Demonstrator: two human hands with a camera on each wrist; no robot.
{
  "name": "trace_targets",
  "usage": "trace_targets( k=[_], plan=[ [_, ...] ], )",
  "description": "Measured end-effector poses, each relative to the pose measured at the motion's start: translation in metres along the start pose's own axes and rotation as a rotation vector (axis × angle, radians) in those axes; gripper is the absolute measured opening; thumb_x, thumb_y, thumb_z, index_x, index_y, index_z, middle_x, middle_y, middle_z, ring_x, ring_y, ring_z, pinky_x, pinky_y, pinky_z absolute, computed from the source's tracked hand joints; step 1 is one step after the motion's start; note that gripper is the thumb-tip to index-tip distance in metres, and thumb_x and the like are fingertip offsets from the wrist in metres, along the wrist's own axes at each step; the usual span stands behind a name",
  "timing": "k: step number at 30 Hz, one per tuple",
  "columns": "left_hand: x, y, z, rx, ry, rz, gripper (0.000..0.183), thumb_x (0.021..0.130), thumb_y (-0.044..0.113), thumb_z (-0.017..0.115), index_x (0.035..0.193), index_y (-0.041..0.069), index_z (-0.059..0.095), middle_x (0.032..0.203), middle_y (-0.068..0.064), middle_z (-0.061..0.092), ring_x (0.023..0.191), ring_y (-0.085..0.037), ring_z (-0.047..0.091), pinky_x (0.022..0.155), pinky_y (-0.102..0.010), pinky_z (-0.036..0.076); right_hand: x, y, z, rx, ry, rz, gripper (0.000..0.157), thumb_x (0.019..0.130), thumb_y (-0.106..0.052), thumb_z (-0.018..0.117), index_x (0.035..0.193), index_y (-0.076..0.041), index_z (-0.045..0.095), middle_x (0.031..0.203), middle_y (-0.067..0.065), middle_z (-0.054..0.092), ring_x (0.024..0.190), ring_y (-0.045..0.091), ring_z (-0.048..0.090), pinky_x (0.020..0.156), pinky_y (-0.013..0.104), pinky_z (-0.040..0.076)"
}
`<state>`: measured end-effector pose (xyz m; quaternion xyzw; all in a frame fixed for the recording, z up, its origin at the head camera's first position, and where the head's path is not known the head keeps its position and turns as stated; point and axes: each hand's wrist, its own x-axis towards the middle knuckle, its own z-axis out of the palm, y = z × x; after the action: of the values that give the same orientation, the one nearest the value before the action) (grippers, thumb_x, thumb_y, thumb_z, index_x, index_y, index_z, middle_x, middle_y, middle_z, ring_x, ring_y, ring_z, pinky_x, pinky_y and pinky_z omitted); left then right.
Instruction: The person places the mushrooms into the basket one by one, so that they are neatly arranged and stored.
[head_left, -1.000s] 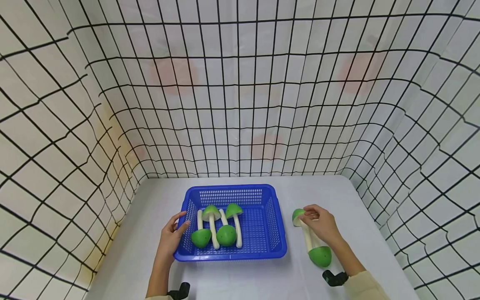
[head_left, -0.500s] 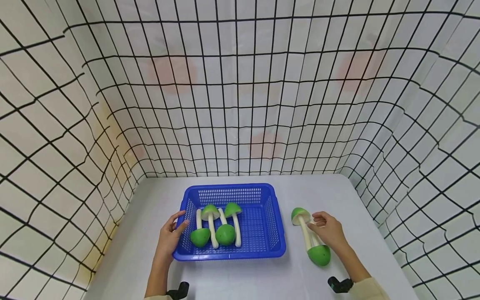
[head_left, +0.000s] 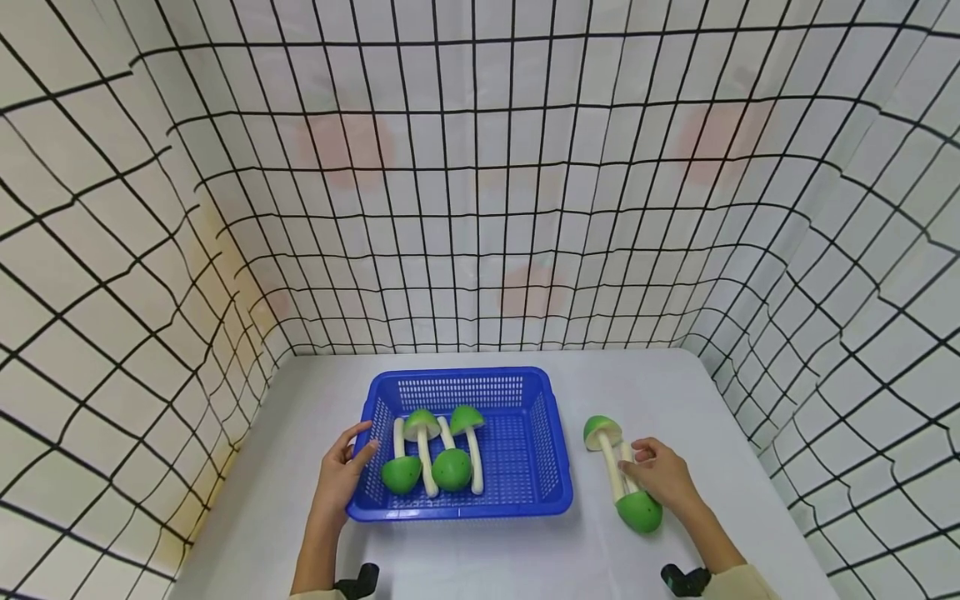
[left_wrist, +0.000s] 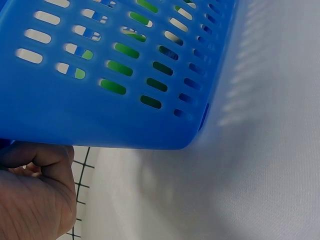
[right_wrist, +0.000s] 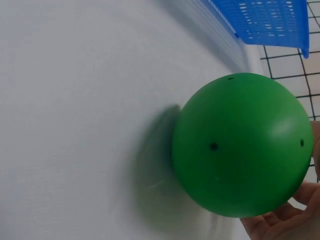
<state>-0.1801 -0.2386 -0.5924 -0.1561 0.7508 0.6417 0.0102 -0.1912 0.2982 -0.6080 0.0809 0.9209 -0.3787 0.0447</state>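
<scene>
My left hand [head_left: 341,471] grips the left rim of a blue plastic basket [head_left: 517,510]; in the left wrist view, curled fingers [left_wrist: 42,155] meet its rim. To the right of the basket, two green-capped, white-stemmed model mushrooms lie side by side. The left one [head_left: 611,467] has its cap at the far end. The other mushroom [head_left: 639,512] has its cap toward me, and my right hand [head_left: 663,479] pinches its stem between thumb and fingers. In the right wrist view its round green cap [right_wrist: 240,145] hides most of the stem and the grip.
Several matching mushrooms [head_left: 452,471] lie in the basket's left and middle, caps alternating far and near. The basket's right part shows bare blue mesh. A white-covered table [head_left: 480,554] lies beneath. Black grid netting [head_left: 480,250] over white cloth walls the far side and both flanks.
My right hand has left the left mushroom's cap and moved right and toward me, onto the other mushroom's stem. The left hand and basket stay where they were.
</scene>
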Motion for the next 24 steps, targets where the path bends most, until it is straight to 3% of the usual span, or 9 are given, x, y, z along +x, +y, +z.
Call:
trace_targets(
  k=[5, 9, 15, 24],
  plan=[
    [-0.001, 0.001, 0.0, -0.001, -0.003, -0.001, 0.053, 0.1, 0.038, 0.068, 0.149, 0.025, 0.053, 0.135, -0.019, 0.064, 0.109, -0.028, 0.068, 0.088, -0.041, 0.06, -0.002, 0.007, 0.002, 0.002, -0.028, 0.001, 0.052, 0.09, -0.029, 0.078, 0.127, 0.002, 0.06, 0.107, 0.012, 0.067, 0.1, 0.027, 0.066, 0.076, 0.032, 0.052],
    [-0.002, 0.001, 0.0, -0.002, -0.004, 0.0, 0.052, 0.101, 0.036, 0.067, 0.149, 0.025, 0.053, 0.138, -0.019, 0.063, 0.112, -0.029, 0.068, 0.092, -0.044, 0.059, -0.004, 0.008, 0.001, 0.0, -0.054, 0.008, 0.053, 0.091, -0.029, 0.077, 0.129, 0.003, 0.059, 0.107, 0.014, 0.069, 0.098, 0.027, 0.066, 0.074, 0.035, 0.053],
    [0.0, -0.002, 0.001, 0.0, 0.001, -0.007, 0.053, 0.099, 0.037, 0.069, 0.148, 0.026, 0.054, 0.135, -0.018, 0.064, 0.109, -0.028, 0.068, 0.09, -0.041, 0.06, -0.006, 0.006, -0.004, -0.015, -0.089, 0.021, 0.056, 0.092, -0.031, 0.076, 0.132, 0.004, 0.058, 0.107, 0.016, 0.071, 0.096, 0.027, 0.067, 0.076, 0.04, 0.055],
    [0.002, -0.002, 0.001, -0.015, 0.003, 0.0, 0.052, 0.098, 0.038, 0.07, 0.147, 0.027, 0.056, 0.132, -0.017, 0.066, 0.108, -0.028, 0.069, 0.087, -0.039, 0.06, -0.007, 0.007, -0.01, -0.008, -0.073, -0.005, 0.055, 0.091, -0.027, 0.076, 0.131, 0.007, 0.059, 0.106, 0.015, 0.071, 0.092, 0.024, 0.068, 0.071, 0.034, 0.055]
  ],
)
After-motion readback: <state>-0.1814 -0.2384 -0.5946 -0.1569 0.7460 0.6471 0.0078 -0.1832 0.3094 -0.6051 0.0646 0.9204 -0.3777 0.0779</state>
